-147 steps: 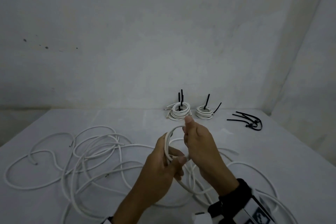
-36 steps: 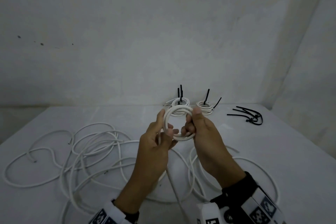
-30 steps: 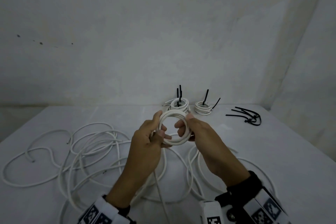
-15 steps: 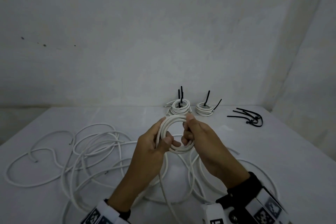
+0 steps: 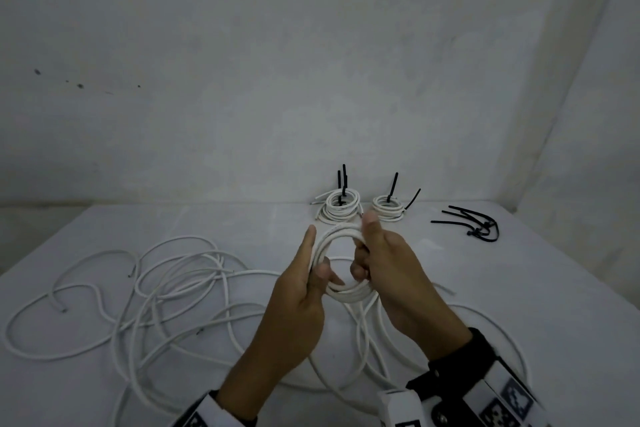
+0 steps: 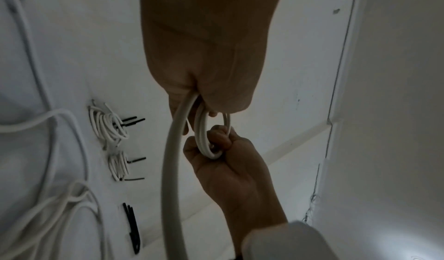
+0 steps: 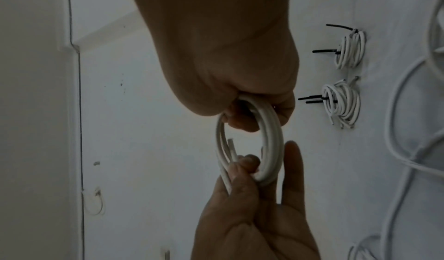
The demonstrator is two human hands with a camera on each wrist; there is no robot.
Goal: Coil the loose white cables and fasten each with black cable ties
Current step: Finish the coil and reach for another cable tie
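1. The coil (image 5: 341,262) is a small ring of several turns of white cable, held upright above the table (image 5: 519,288) between both hands, about midway across it.
2. The turns lie close together and roughly round; in the right wrist view a short cut end (image 7: 231,147) pokes up inside the ring near the left hand's fingers.
3. The left hand (image 5: 294,308) grips the ring's left side: the thumb presses on the turns from the near side, the index finger (image 5: 306,246) stands straight along the outer edge, and the other fingers curl round the cable.
4. The right hand (image 5: 391,270) grips the ring's right side, with the thumb lying on top of the turns and the fingers curled through the opening.
5. From the bottom of the ring a free length of the same cable (image 5: 362,333) hangs down to the table.
6. Loose white cables (image 5: 156,288) sprawl in wide, overlapping loops over the left and near parts of the table.
7. At the far edge two finished coils (image 5: 341,208) sit side by side, each bound with black ties whose tails stick up.
8. A small bunch of spare black ties (image 5: 474,227) lies to the right of those coils, well apart from the hands.
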